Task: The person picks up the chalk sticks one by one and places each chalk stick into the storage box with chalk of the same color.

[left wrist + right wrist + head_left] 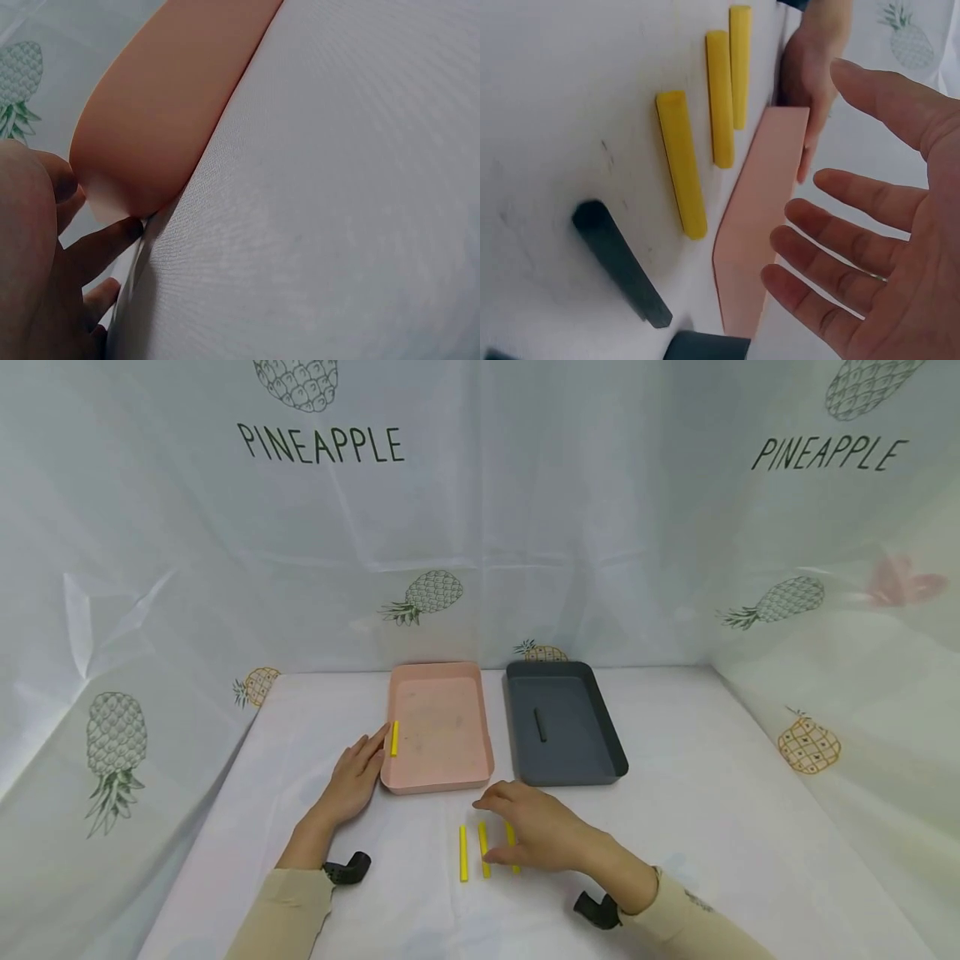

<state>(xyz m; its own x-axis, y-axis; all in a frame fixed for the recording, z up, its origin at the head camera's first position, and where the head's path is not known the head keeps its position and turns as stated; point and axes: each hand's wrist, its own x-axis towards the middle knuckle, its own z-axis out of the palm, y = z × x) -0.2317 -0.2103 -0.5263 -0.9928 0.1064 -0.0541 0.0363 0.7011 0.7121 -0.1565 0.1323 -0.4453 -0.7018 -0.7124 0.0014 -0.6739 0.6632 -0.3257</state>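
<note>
My left hand (358, 781) rests along the left side of the pink tray (450, 702), its fingers extended at the wall. Inside that tray, close to the same wall, lies a yellow stick (394, 738). My right hand (543, 827) hovers over the near part of the table, thumb and fingers spread and holding nothing. Below it three yellow sticks (681, 165) lie roughly side by side; the head view shows the left one (463, 853) whole, while the hand partly covers the others. A black stick (622, 262) lies beside them in the right wrist view, hidden in the head view.
To the right of the pink tray stands a dark grey tray (566, 752) with one black stick (540, 725) in it. A white cloth (405, 902) covers the table. Behind and at the sides hang white curtains (562, 527) printed with pineapples.
</note>
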